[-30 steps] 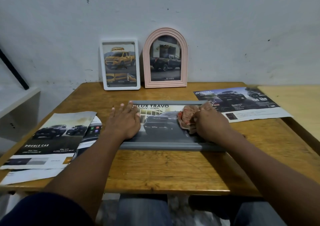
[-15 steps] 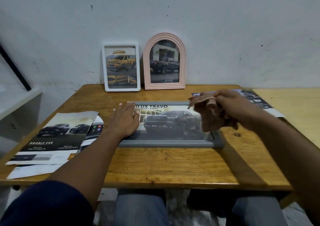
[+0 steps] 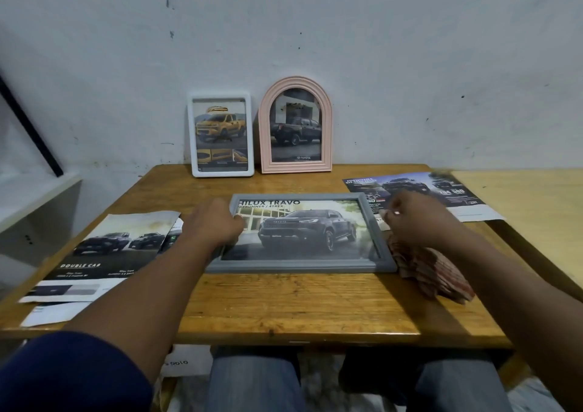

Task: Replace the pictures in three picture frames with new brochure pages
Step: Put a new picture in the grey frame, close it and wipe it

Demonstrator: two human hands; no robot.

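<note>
A grey picture frame (image 3: 299,266) lies flat on the wooden table (image 3: 284,304), holding a page with a dark truck. My left hand (image 3: 214,222) curls around its left edge. My right hand (image 3: 416,219) hovers just past the frame's right edge, fingers loosely bent, with nothing in it. A reddish cloth (image 3: 432,273) lies on the table under my right wrist, touching the frame's near right corner. A white frame (image 3: 220,172) with a yellow truck and a pink arched frame (image 3: 264,128) with a dark truck stand against the wall.
Loose brochure pages (image 3: 104,247) lie at the table's left, overhanging the front edge. Another brochure page (image 3: 441,191) lies at the back right, partly under my right hand. A lighter table (image 3: 520,197) adjoins on the right; a white shelf (image 3: 31,197) stands on the left.
My right hand lifted the cloth off the frame's glass, then let it go on the table to the right. My left hand went from flat on the glass to curled at the frame's edge.
</note>
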